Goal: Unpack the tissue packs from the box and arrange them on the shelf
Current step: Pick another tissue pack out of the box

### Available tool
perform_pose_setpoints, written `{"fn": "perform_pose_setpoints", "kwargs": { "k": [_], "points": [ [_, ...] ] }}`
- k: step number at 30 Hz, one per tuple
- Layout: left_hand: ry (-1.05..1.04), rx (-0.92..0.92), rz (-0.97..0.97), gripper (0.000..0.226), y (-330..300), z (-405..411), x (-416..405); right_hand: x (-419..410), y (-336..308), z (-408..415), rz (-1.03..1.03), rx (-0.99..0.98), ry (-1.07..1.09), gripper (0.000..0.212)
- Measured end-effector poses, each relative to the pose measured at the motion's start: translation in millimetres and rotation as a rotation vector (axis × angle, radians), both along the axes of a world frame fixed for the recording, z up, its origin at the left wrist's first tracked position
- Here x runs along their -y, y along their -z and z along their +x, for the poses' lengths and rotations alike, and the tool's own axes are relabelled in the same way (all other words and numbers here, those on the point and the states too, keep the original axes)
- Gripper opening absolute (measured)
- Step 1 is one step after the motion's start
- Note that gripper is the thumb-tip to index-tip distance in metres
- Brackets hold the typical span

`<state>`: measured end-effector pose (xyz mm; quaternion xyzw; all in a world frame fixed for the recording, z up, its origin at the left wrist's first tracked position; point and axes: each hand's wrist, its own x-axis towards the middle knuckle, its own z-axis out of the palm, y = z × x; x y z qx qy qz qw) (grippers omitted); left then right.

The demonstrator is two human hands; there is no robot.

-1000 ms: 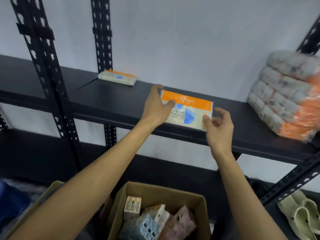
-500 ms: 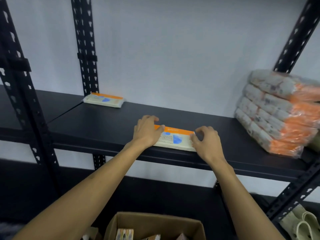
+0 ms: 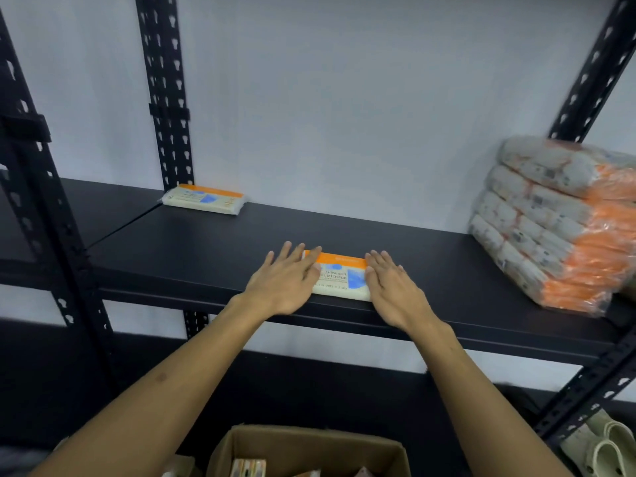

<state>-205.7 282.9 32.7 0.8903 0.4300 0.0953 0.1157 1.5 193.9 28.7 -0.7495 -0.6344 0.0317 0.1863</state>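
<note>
A flat tissue pack point(image 3: 340, 277) with an orange stripe and blue print lies near the front edge of the black shelf point(image 3: 192, 249). My left hand point(image 3: 285, 282) rests at its left end with fingers straight and spread. At the pack's right end lies my right hand point(image 3: 395, 292), fingers straight too. Neither hand curls round the pack. A second, similar pack point(image 3: 203, 199) lies at the shelf's back left by the wall. The open cardboard box point(image 3: 306, 449) sits below at the bottom edge, with a few packs showing inside.
A tall wrapped bundle of tissue packs point(image 3: 561, 232) is stacked at the shelf's right end. Black perforated uprights point(image 3: 165, 91) stand at left, back and right. Pale clogs point(image 3: 605, 449) lie at the lower right. Bare shelf spans between the two single packs.
The pack went from held above the shelf to lying flat on it. Both hands uncurled from its ends and now lie with fingers straight beside it.
</note>
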Motion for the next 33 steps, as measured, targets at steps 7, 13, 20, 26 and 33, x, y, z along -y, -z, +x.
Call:
{"fn": "perform_pose_setpoints", "kwargs": {
  "k": [7, 13, 20, 26, 33],
  "points": [
    [0.013, -0.025, 0.094, 0.058, -22, 19, 2, -2, -19, 8, -0.039, 0.076, 0.003, 0.053],
    [0.104, -0.072, 0.115, 0.055, -7, 39, 9, -16, -8, -13, -0.046, 0.100, -0.091, 0.052],
    [0.059, -0.056, 0.026, 0.053, -9, -8, -3, -14, -10, -10, -0.071, 0.066, -0.096, 0.052],
    [-0.075, 0.028, 0.007, 0.058, -22, -84, -32, -21, -26, -15, -0.114, 0.228, -0.111, 0.056],
    [-0.251, -0.019, -0.022, 0.059, -37, -148, -96, -48, -19, -58, -0.218, 0.161, -0.226, 0.074]
  ]
}}
